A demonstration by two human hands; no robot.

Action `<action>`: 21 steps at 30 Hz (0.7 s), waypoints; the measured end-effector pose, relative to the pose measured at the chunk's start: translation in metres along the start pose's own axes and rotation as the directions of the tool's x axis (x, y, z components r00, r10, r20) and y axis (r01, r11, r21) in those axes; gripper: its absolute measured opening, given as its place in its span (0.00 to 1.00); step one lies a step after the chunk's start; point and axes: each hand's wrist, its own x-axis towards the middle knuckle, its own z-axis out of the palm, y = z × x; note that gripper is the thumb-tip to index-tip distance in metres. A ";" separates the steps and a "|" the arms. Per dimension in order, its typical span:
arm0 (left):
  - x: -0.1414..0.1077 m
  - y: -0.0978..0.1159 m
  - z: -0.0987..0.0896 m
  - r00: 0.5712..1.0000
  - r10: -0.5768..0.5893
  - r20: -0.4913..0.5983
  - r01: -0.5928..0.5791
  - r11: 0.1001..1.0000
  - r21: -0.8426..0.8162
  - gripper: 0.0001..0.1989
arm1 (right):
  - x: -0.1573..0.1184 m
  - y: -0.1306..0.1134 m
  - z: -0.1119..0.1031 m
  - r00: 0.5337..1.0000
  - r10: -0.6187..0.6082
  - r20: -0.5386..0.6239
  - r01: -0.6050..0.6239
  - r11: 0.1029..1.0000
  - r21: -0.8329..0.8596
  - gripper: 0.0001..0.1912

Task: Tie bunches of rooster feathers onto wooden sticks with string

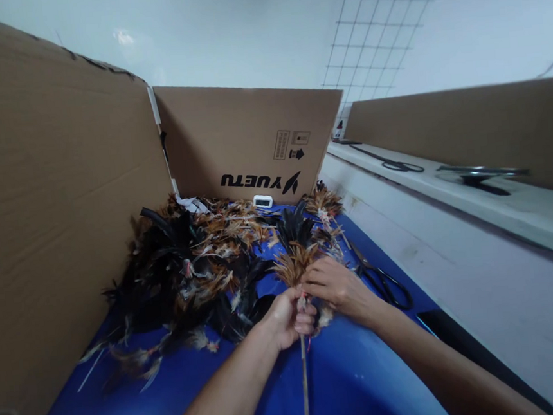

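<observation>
My left hand (pixel 290 315) is wrapped round a thin stick (pixel 305 386) just below a tuft of feathers. Brown feathers (pixel 294 264) fan out at the stick's top, with black feathers (pixel 295 225) beyond them. A bit of red thread (pixel 303 293) shows at the binding, between the hands. My right hand (pixel 331 283) is bent over the base of the brown feathers, touching the bundle; its fingertips are partly hidden, so what they pinch cannot be made out.
Loose black and brown feathers (pixel 185 273) pile up on the blue surface (pixel 186 396) at left. Black-handled scissors (pixel 384 282) lie right of my right hand. Cardboard walls (pixel 231 134) stand behind and at left. A small white device (pixel 262 201) sits at the back. More tools rest on the right ledge (pixel 450 199).
</observation>
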 end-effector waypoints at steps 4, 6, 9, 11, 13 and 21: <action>-0.002 0.002 0.002 1.000 -0.020 0.024 0.021 0.999 -0.034 0.09 | 0.000 0.000 0.002 1.000 -0.001 0.001 0.001 0.999 -0.042 0.12; -0.003 0.002 0.002 1.000 -0.019 0.023 0.020 0.999 -0.028 0.09 | 0.000 -0.001 0.001 1.000 -0.009 -0.001 0.009 0.998 -0.056 0.13; -0.003 0.002 0.002 0.999 -0.017 0.033 0.018 1.000 -0.013 0.10 | 0.001 -0.001 0.000 1.000 -0.027 0.001 0.027 0.997 -0.070 0.13; -0.002 0.001 0.000 0.999 -0.015 0.051 0.016 1.000 -0.017 0.09 | 0.001 -0.001 -0.001 0.999 -0.037 0.022 0.038 0.997 -0.072 0.13; -0.001 0.000 -0.001 0.998 -0.011 0.058 0.012 1.000 -0.021 0.09 | 0.000 -0.001 -0.002 0.998 -0.039 0.052 0.043 0.997 -0.071 0.12; -0.002 -0.002 0.003 0.999 0.045 -0.008 -0.045 0.998 0.049 0.09 | -0.002 0.001 -0.001 1.000 0.001 0.026 0.001 0.997 -0.078 0.10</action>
